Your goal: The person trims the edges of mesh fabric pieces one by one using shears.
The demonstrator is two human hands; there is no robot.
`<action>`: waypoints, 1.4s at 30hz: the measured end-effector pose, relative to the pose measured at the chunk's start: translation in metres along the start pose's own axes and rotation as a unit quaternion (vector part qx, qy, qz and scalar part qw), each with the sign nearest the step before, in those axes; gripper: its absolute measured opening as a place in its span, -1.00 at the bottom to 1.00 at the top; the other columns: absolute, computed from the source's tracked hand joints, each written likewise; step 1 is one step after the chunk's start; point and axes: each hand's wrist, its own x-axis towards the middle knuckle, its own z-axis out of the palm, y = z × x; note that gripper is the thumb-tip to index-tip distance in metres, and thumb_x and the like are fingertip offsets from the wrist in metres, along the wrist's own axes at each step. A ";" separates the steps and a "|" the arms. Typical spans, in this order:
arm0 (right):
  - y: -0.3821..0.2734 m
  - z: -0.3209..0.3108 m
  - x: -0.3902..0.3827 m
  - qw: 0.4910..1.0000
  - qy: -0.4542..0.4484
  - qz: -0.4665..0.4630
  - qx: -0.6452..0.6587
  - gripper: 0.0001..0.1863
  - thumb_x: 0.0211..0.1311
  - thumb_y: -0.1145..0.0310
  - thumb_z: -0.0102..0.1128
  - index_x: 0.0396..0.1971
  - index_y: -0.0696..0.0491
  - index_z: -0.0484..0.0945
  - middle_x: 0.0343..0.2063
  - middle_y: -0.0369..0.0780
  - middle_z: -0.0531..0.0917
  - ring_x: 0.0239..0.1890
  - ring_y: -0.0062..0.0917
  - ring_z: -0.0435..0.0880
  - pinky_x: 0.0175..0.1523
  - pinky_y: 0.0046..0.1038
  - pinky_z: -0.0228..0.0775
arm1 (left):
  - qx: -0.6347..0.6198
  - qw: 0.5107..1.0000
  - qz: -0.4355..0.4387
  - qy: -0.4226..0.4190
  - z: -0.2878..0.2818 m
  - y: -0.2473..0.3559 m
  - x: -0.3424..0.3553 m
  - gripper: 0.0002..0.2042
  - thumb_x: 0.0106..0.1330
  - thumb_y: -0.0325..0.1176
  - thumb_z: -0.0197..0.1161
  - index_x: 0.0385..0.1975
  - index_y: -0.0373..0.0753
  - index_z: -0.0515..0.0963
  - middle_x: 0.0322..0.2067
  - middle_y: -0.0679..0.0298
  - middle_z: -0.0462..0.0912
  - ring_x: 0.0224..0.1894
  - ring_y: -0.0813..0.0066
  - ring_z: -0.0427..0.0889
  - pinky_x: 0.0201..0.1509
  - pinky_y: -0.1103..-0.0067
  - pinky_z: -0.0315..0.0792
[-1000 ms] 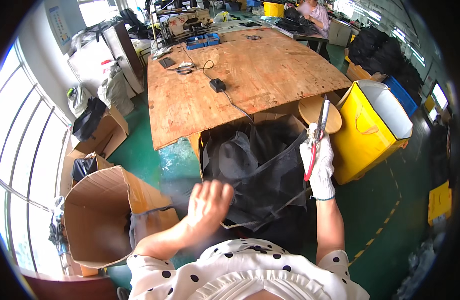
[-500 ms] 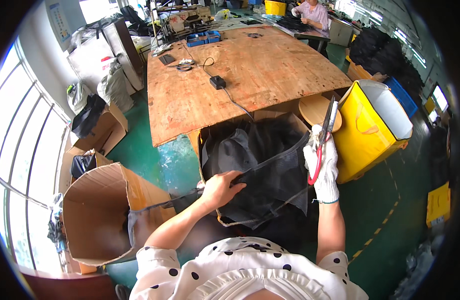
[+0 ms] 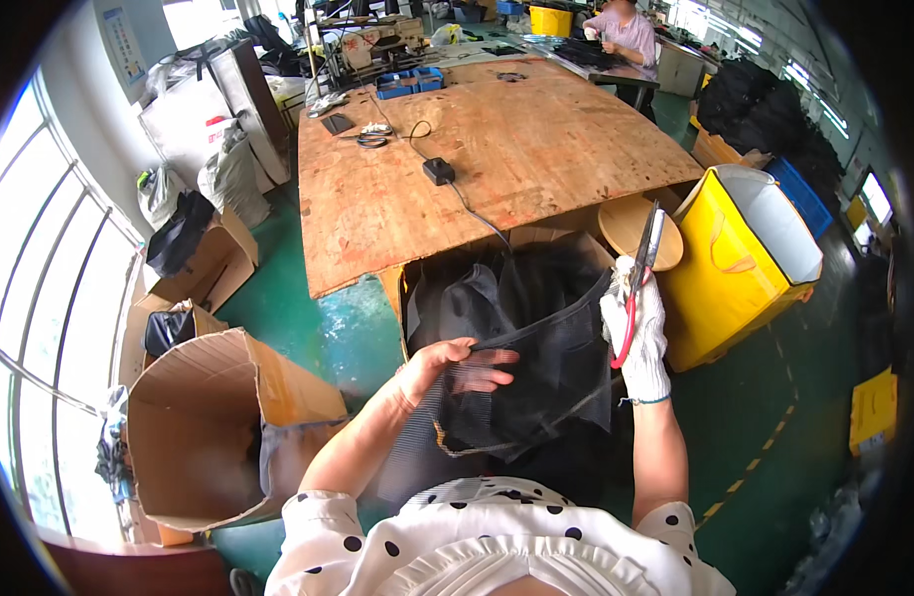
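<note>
A sheer black mesh piece with a thick edge band hangs over the front of a box filled with more black mesh. My bare left hand grips its edge, thumb on top and fingers showing through the mesh from beneath. In my right hand, which wears a white knitted glove, are red-handled scissors with the blades pointing up and away. The right-hand end of the mesh edge reaches the glove's fingers; whether they pinch it I cannot tell.
A wooden table with a cable and small black adapter lies ahead. An open cardboard box stands at left, a yellow insulated bag at right beside a round wooden board. Another person works at the far end.
My left hand has slid its fingers under the mesh edge, and the strip that trailed left toward the cardboard box now hangs by my hand. My right hand and scissors have barely moved.
</note>
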 end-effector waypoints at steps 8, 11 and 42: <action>-0.035 -0.011 -0.056 0.998 -0.023 -0.032 -0.048 -0.79 0.29 0.12 -0.02 -0.25 -0.07 0.39 -0.60 -0.48 0.39 -0.66 -0.82 0.27 -0.64 -0.70 0.12 | -0.057 0.985 0.121 0.111 -0.019 0.037 0.047 -0.86 0.26 -0.34 -0.08 -0.30 -0.25 0.34 0.11 -0.09 0.35 0.16 0.01 0.36 0.23 0.25 0.22; -0.016 0.047 -0.099 0.965 0.019 -0.096 -0.241 -0.81 0.30 0.15 -0.03 -0.25 -0.07 0.37 -0.62 -0.46 0.34 -0.65 -0.81 0.31 -0.63 -0.67 0.18 | 0.051 0.985 0.124 0.105 -0.016 0.043 0.052 -0.87 0.24 -0.33 -0.08 -0.29 -0.21 0.32 0.10 -0.05 0.37 0.17 0.04 0.35 0.22 0.26 0.23; 0.054 0.040 -0.094 0.926 -0.063 0.360 -0.090 -0.69 0.30 -0.02 -0.13 -0.31 -0.08 0.38 -0.72 -0.41 0.43 -0.80 -0.63 0.41 -0.76 -0.57 0.29 | 0.087 0.990 0.039 0.106 -0.001 -0.006 0.054 -0.68 0.10 -0.37 0.03 -0.23 -0.49 0.41 -0.14 -0.05 0.53 -0.09 0.19 0.56 0.15 0.42 0.37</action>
